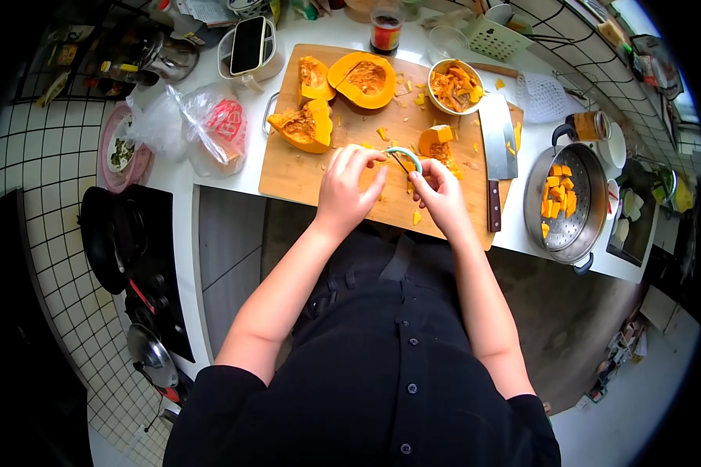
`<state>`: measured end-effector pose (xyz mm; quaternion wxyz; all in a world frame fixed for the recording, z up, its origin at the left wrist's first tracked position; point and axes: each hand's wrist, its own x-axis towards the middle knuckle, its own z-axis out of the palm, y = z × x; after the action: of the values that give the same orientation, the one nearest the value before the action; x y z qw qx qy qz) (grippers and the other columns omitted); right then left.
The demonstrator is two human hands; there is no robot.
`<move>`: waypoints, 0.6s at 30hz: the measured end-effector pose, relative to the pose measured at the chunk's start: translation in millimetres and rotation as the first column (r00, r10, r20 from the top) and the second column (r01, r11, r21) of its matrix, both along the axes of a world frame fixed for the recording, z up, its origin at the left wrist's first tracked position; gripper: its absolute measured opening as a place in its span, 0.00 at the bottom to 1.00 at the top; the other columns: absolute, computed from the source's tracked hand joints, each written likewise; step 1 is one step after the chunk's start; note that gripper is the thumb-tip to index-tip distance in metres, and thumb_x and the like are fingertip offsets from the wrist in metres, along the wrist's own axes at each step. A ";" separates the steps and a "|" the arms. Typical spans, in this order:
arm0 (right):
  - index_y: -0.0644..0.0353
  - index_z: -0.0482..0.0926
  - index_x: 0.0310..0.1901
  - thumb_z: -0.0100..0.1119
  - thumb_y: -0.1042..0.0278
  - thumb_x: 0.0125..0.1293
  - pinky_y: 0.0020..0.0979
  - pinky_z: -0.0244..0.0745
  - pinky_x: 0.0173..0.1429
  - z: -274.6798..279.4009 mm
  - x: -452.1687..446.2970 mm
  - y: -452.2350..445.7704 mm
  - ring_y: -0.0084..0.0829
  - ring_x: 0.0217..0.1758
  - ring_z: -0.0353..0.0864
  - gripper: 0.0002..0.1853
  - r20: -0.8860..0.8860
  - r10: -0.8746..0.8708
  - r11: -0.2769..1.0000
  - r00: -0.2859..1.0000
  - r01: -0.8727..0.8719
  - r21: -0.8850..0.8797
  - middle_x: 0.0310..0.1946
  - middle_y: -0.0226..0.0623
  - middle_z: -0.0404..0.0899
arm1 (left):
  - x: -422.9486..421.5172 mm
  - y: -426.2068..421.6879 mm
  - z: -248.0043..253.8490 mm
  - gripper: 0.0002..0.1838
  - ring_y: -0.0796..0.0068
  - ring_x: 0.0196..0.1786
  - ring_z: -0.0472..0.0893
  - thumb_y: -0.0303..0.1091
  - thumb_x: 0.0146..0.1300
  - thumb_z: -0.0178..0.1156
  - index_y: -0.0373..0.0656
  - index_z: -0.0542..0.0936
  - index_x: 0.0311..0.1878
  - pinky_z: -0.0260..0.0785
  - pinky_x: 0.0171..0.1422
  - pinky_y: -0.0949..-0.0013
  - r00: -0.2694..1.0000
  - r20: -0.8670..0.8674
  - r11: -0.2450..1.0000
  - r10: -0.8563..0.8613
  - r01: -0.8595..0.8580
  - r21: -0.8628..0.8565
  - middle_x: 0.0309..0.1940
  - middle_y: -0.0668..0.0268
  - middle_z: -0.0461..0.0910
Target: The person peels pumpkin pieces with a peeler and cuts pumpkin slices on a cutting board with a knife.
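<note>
A peeler with a pale green curved frame (415,158) is pinched in my right hand (444,202) above the cutting board (288,175). My left hand (346,187) is at the peeler's other end, fingers bent and thumb apart from the index finger; whether its fingertips touch the peeler is hard to tell. Just beyond my right hand lies a cut pumpkin piece (436,140). A hollowed pumpkin half (364,80) and two wedges, one upper (314,78) and one lower (308,128), rest at the board's far left. Orange scraps are scattered around them.
A bowl of pumpkin pulp (454,86) and a cleaver (497,140) lie at the board's right. Farther right, a steamer pot (533,191) holds pumpkin cubes. Plastic bags (214,128), a container with a phone (248,47) and a stove (163,272) are on the left.
</note>
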<state>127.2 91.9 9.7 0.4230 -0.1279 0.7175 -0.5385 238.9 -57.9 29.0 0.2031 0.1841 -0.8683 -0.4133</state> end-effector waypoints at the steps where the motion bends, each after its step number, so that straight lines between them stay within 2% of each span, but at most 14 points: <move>1: 0.61 0.75 0.41 0.56 0.64 0.67 0.19 0.68 0.26 1.2 -1.1 0.8 0.15 0.25 0.73 0.09 0.023 -0.015 1.000 1.000 0.016 -0.013 0.31 0.27 0.77 | -6.9 1.8 -0.6 0.12 0.72 0.35 0.75 0.29 0.56 0.64 0.40 0.76 0.42 0.69 0.42 0.71 1.000 -0.018 0.997 -0.011 0.009 -0.075 0.30 0.65 0.74; 3: 0.61 0.75 0.42 0.56 0.64 0.67 0.20 0.68 0.27 6.8 -3.9 2.5 0.16 0.25 0.73 0.09 0.098 -0.068 0.995 0.993 0.074 -0.060 0.31 0.28 0.77 | -15.8 9.6 -7.4 0.11 0.78 0.35 0.74 0.29 0.57 0.64 0.39 0.76 0.43 0.68 0.42 0.74 0.996 0.094 0.958 0.006 -0.032 0.285 0.31 0.68 0.75; 4: 0.61 0.75 0.42 0.56 0.64 0.67 0.20 0.68 0.26 12.3 -5.0 2.7 0.16 0.25 0.73 0.10 0.151 -0.103 0.989 0.983 0.118 -0.090 0.31 0.28 0.77 | -19.4 13.0 -13.2 0.12 0.81 0.35 0.74 0.30 0.58 0.64 0.39 0.76 0.44 0.68 0.41 0.76 0.988 0.151 0.890 -0.005 -0.065 0.451 0.31 0.70 0.75; 5: 0.62 0.75 0.42 0.56 0.64 0.67 0.20 0.68 0.26 15.8 -6.6 3.5 0.16 0.24 0.73 0.10 0.206 -0.136 0.979 0.969 0.163 -0.118 0.31 0.28 0.77 | -21.4 16.0 -21.1 0.11 0.87 0.35 0.73 0.31 0.62 0.63 0.38 0.76 0.44 0.68 0.40 0.80 0.993 0.113 0.765 -0.040 -0.042 0.642 0.34 0.73 0.76; 8: 0.62 0.75 0.43 0.55 0.65 0.68 0.19 0.68 0.26 16.8 -9.3 8.6 0.17 0.25 0.74 0.10 0.266 -0.160 0.966 0.951 0.206 -0.156 0.31 0.29 0.77 | -29.0 27.4 -18.3 0.10 0.87 0.35 0.74 0.31 0.63 0.61 0.38 0.76 0.44 0.68 0.41 0.80 0.995 0.077 0.570 -0.059 -0.030 0.821 0.35 0.71 0.77; 14: 0.62 0.75 0.46 0.54 0.65 0.69 0.19 0.68 0.26 10.9 -16.7 16.0 0.16 0.25 0.73 0.11 0.250 -0.153 0.960 0.956 0.203 -0.191 0.31 0.28 0.77 | -46.0 39.0 -22.2 0.06 0.88 0.31 0.72 0.31 0.65 0.60 0.39 0.75 0.39 0.65 0.35 0.81 0.996 0.086 0.606 -0.018 -0.057 0.794 0.29 0.74 0.76; 18: 0.62 0.74 0.50 0.52 0.66 0.70 0.18 0.68 0.29 5.2 -31.0 25.0 0.15 0.27 0.72 0.12 0.179 -0.346 0.905 0.921 0.378 -0.194 0.35 0.29 0.76 | -55.4 42.1 -27.4 0.06 0.89 0.29 0.70 0.31 0.65 0.59 0.40 0.74 0.37 0.63 0.32 0.81 0.995 0.094 0.561 -0.026 -0.063 0.825 0.26 0.76 0.72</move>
<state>96.3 117.0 14.9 0.3476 -0.0011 0.6314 -0.6931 183.5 -15.8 1.7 0.0561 0.2863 -0.5802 -0.7604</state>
